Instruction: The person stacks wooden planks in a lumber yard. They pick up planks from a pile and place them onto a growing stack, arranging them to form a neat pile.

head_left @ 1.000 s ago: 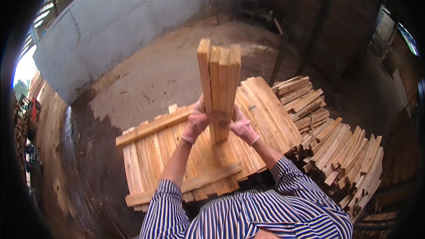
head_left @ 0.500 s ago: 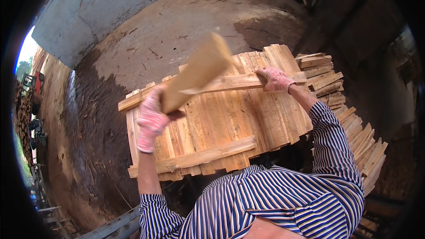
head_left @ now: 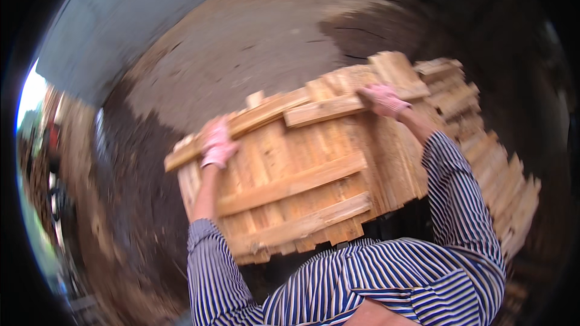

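My left hand (head_left: 219, 143), in a pink knitted glove, closes over the left part of a long wooden plank (head_left: 266, 115) along the far side of the board pile. The right end of a shorter plank (head_left: 323, 111) lies under my gloved right hand (head_left: 385, 99), whose fingers curl over it. Both planks rest crosswise on a layer of side-by-side boards (head_left: 266, 148). Nearer to me, another crosswise plank (head_left: 293, 184) spans the middle, and a further one (head_left: 314, 217) lies by the near edge. Motion blurs the finger details.
To the right stand stacks of rough planks (head_left: 492, 172). Past the pile spreads a dirt floor (head_left: 241, 48) with a dark damp patch, reaching a grey wall (head_left: 139, 18). Log piles (head_left: 30, 163) and machinery sit outside at the far left.
The board my left hand held raised is out of that hand; a plank now lies across the middle. My left hand has moved to the far plank. The view has shifted slightly.
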